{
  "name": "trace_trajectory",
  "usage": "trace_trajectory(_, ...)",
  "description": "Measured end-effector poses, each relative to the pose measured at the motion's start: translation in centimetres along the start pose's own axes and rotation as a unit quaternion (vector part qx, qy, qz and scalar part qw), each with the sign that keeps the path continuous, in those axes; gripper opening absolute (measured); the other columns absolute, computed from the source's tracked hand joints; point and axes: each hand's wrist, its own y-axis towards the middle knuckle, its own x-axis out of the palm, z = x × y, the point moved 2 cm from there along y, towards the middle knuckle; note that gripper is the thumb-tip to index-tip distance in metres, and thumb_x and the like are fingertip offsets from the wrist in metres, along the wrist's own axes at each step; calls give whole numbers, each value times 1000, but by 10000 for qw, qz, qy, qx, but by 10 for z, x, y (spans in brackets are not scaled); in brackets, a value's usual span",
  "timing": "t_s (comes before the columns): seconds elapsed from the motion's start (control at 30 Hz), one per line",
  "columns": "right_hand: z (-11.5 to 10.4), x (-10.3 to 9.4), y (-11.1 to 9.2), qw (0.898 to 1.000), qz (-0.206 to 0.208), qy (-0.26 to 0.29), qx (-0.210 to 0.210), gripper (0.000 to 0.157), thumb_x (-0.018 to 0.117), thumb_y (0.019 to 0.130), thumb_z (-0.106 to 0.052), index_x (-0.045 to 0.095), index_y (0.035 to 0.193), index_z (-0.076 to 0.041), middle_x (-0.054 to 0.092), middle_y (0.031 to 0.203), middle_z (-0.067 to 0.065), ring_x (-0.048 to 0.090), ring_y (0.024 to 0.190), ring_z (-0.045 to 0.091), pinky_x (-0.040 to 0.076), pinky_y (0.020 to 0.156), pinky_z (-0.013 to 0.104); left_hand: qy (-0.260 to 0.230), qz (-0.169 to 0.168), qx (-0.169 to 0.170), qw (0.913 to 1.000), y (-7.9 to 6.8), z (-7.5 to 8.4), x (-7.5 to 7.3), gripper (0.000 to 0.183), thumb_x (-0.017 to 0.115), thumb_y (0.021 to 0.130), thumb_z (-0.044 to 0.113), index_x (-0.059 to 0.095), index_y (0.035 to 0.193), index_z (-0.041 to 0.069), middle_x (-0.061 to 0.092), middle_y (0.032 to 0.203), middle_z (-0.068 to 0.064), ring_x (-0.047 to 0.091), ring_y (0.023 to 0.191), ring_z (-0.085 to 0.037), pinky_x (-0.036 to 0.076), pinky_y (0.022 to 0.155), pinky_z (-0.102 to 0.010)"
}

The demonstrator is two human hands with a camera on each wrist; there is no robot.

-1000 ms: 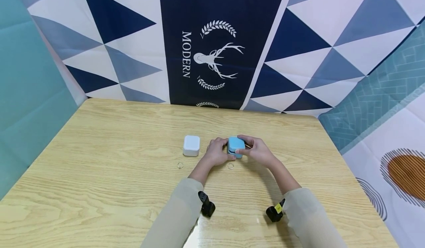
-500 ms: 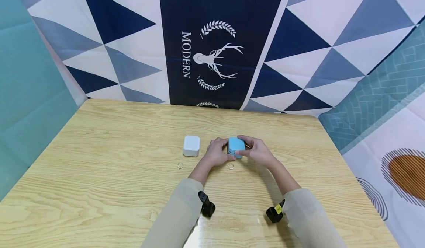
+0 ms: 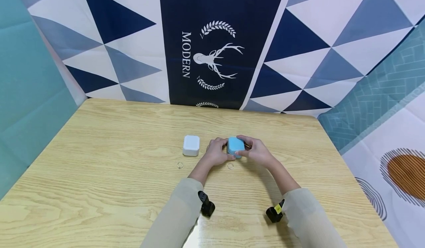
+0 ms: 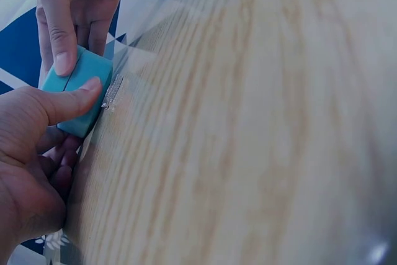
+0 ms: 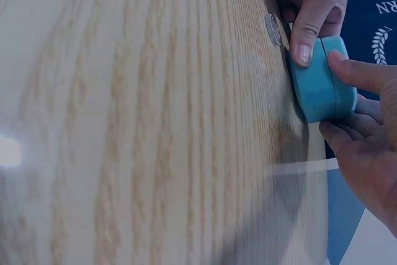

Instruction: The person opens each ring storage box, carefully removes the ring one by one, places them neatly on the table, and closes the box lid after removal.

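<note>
A small light-blue jewelry box (image 3: 236, 145) stands on the table between both hands, its lid down with only a thin seam showing. My left hand (image 3: 217, 153) grips the lower part, the thumb pressed on the front side in the right wrist view. From the other side, my right hand (image 3: 258, 152) pinches the lid between thumb and fingers. Just in front of the box lies a ring (image 5: 273, 30), silvery and studded in the wrist view. Farther left sits a closed white box (image 3: 191, 145), and a second thin ring (image 3: 180, 168) lies in front of it.
The wooden table (image 3: 109, 167) runs back to a patterned cloth (image 3: 132, 49) hung behind it. Black wrist cameras (image 3: 207, 207) sit at both sleeves, low over the table.
A second ago a dark gap showed under the blue box's lid. The right hand has pressed the lid down, and the gap has narrowed to a seam. The left hand has stayed put.
</note>
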Motion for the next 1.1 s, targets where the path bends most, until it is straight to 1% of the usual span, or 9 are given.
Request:
trace_trajectory(0.13, -1, 0, 0, 9999, 14, -129, -30, 67, 69, 85, -15, 37, 142, 0, 44, 142, 21, 46, 128, 32, 43, 102, 44, -60, -12, -25, 10000, 0, -1, 0, 72, 76, 78, 29, 45, 139, 10, 49, 135, -7, 38, 125, -26, 33, 107, -42)
trace_trajectory(0.27, 0, 1, 0, 10000, 30, -82, -30, 67, 69, 84, -13, 37, 141, 0, 43, 142, 20, 45, 129, 32, 42, 102, 44, -59, -11, -37, 10000, 1, -2, 0, 73, 77, 77, 30, 44, 140, 10, 49, 135, -7, 38, 126, -26, 33, 107, -42)
trace_trajectory(0.53, 1, 4, 1, 9999, 23, 120, -38, 67, 69, 85, -12, 36, 142, -2, 35, 148, 19, 36, 134, 33, 39, 105, 43, -30, -23, -65, 10000, 2, -4, 0, 74, 77, 77, 30, 44, 140, 10, 47, 137, -8, 37, 127, -26, 33, 108, -43)
trace_trajectory(0.77, 3, 7, 2, 9996, -18, 266, 48, 67, 68, 86, -13, 36, 144, -5, 31, 150, 17, 32, 137, 33, 36, 107, 44, -269, 31, -86, 9996, 4, -10, -1, 74, 79, 75, 28, 45, 139, 11, 49, 136, -8, 39, 125, -26, 34, 107, -43)
trace_trajectory(1.1, 1, 10, 2, 9989, 39, 462, 90, 66, 67, 86, -11, 36, 144, -7, 31, 151, 16, 33, 137, 33, 36, 107, 44, -510, 107, 55, 9986, 1, -12, -6, 74, 80, 73, 26, 47, 137, 9, 50, 135, -10, 40, 126, -27, 34, 109, -41)
